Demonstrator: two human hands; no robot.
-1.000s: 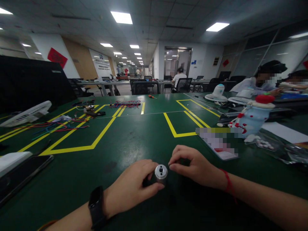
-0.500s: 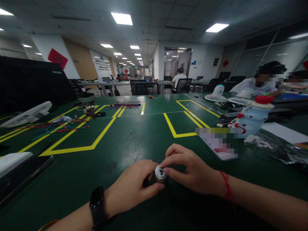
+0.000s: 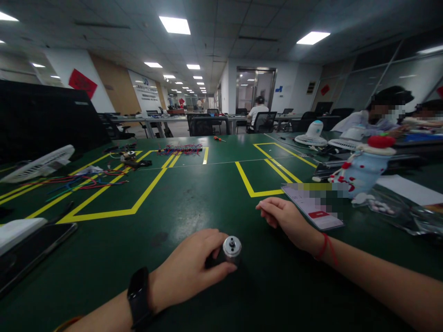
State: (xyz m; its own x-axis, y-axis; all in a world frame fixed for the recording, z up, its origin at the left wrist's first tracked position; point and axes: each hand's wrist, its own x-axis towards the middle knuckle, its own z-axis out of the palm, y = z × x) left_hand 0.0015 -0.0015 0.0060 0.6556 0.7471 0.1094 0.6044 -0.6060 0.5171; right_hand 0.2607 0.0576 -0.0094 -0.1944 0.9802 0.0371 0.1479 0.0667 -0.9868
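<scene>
A small silver cylindrical motor (image 3: pixel 231 248) stands upright on the green table, its round end with a short central shaft and dark holes facing up. My left hand (image 3: pixel 197 258), with a black band on the wrist, is wrapped round its left side, thumb in front and fingers behind. Up and to the right, apart from the motor, is my right hand (image 3: pixel 284 219), with a red string at the wrist. Its fingers are curled and pressed together; whatever they hold, if anything, is hidden. The phone (image 3: pixel 316 214) with a lit screen lies just beyond that hand.
Yellow tape (image 3: pixel 104 215) outlines areas on the table (image 3: pixel 194 193). Loose wires (image 3: pixel 93 182) lie at left, near a dark phone (image 3: pixel 38 253). An orange screwdriver (image 3: pixel 218 139) lies far back. A blue bottle (image 3: pixel 368 170) and white fans (image 3: pixel 313 134) stand at right, with a person beyond.
My right hand has left the motor's shaft and moved up and to the right, towards the lit phone. My left hand and the motor stay in place.
</scene>
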